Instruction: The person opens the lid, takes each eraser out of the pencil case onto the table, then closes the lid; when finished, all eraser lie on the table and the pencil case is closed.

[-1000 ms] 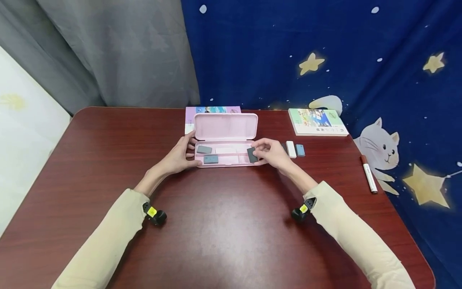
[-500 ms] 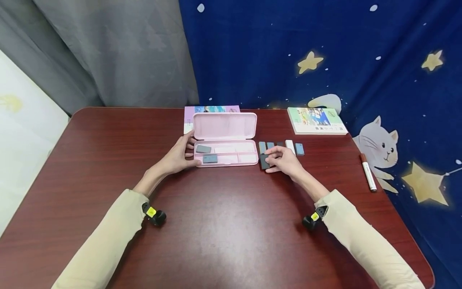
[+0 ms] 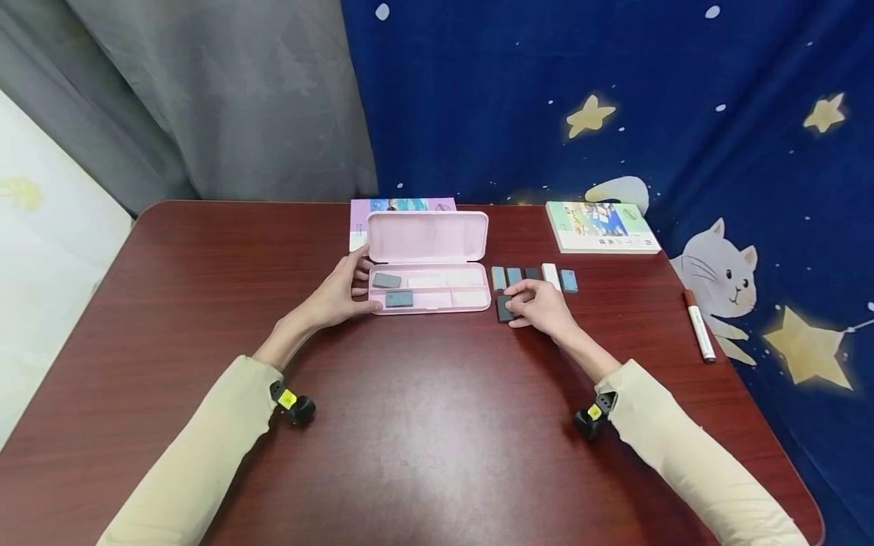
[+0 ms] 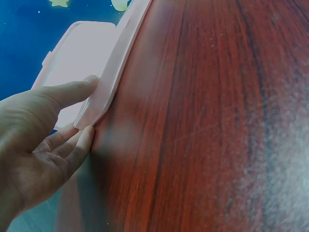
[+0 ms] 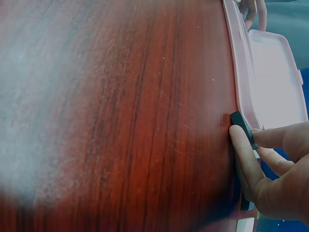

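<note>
- At left end of pink case [image 3: 428,239]: left hand [image 3: 337,292], thumb and fingers spread, gripping it.
- Beside right end: right hand [image 3: 539,307], fingers narrowly parted, pinching dark block [image 3: 504,309].

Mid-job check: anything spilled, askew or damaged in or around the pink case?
Nothing looks spilled or damaged. One small oddity: in the pink case, the grey block at the back lies slightly slanted, while the blue-grey block in front sits square.
</note>
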The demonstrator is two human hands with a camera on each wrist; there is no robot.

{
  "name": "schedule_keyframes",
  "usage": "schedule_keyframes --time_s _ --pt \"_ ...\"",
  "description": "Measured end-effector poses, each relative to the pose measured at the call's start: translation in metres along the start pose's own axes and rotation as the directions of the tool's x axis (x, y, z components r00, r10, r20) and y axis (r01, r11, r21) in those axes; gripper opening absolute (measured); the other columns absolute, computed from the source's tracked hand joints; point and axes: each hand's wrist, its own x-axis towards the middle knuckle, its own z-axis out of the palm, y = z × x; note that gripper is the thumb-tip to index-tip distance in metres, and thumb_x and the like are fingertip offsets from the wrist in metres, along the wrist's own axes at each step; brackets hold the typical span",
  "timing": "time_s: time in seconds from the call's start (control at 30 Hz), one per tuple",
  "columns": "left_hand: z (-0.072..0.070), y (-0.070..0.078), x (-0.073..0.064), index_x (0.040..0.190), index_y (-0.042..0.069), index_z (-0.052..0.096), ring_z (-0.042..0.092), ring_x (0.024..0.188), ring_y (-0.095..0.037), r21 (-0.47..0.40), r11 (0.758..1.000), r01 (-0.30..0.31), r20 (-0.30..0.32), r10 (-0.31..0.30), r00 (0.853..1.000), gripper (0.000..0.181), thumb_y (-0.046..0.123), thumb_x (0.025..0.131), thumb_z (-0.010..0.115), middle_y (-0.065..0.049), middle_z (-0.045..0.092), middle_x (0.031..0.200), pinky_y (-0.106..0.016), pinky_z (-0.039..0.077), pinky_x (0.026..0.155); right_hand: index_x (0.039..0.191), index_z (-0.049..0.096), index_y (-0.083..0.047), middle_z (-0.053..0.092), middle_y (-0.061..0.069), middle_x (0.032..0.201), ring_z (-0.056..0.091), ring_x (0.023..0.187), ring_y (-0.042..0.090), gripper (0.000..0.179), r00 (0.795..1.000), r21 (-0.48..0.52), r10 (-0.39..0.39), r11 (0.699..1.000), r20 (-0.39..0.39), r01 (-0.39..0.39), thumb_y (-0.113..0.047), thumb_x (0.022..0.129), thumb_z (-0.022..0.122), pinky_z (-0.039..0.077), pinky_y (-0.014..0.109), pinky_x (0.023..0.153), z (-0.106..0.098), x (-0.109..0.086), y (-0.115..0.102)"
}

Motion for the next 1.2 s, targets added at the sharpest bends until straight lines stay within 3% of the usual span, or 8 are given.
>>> schedule_keyframes --time_s 0.13,0.23,0.77,1.2 --pt "-0.002 0.018 -0.005 0.147 -0.013 0.010 0.042 0.116 -0.050 -0.006 1.000 0.008 0.010 -0.008 1.000 0.098 -0.012 0.074 0.076 -0.038 0.034 0.128 -0.057 0.043 0.095 0.111 0.060 0.011 0.062 0.022 0.090 0.066 0.069 0.018 0.022 1.000 0.003 0.011 1.000 -0.001 -0.011 0.007 0.089 0.062 0.058 0.036 0.065 0.001 0.000 -0.001" --pt "-0.002 0.022 -0.007 0.147 -0.014 0.010 0.041 0.116 -0.050 0.001 1.000 0.019 0.014 -0.019 1.000 0.097 -0.012 0.075 0.075 -0.038 0.034 0.129 -0.056 0.043 0.095 0.110 0.061 0.011 0.063 0.022 0.091 0.067 0.070 0.017 0.022 1.000 0.009 0.016 1.000 -0.003 -0.016 0.008 0.088 0.063 0.058 0.036 0.065 0.002 0.000 -0.001" --pt "-0.002 0.015 -0.005 0.147 -0.013 0.011 0.043 0.116 -0.050 -0.021 1.000 0.013 0.008 -0.013 1.000 0.098 -0.012 0.074 0.076 -0.038 0.034 0.129 -0.056 0.043 0.095 0.111 0.063 0.010 0.066 0.024 0.092 0.069 0.070 0.018 0.024 1.000 -0.035 0.015 0.999 -0.027 -0.016 0.005 0.088 0.065 0.058 0.034 0.064 0.001 -0.002 -0.001" --pt "-0.004 0.017 -0.004 0.147 -0.013 0.011 0.042 0.117 -0.050 -0.012 1.000 0.010 0.012 -0.010 1.000 0.097 -0.011 0.074 0.076 -0.038 0.034 0.131 -0.057 0.043 0.095 0.110 0.063 0.007 0.065 0.018 0.087 0.069 0.068 0.020 0.022 1.000 -0.044 -0.003 0.999 -0.026 0.002 0.004 0.088 0.064 0.058 0.034 0.063 -0.002 -0.002 0.002"
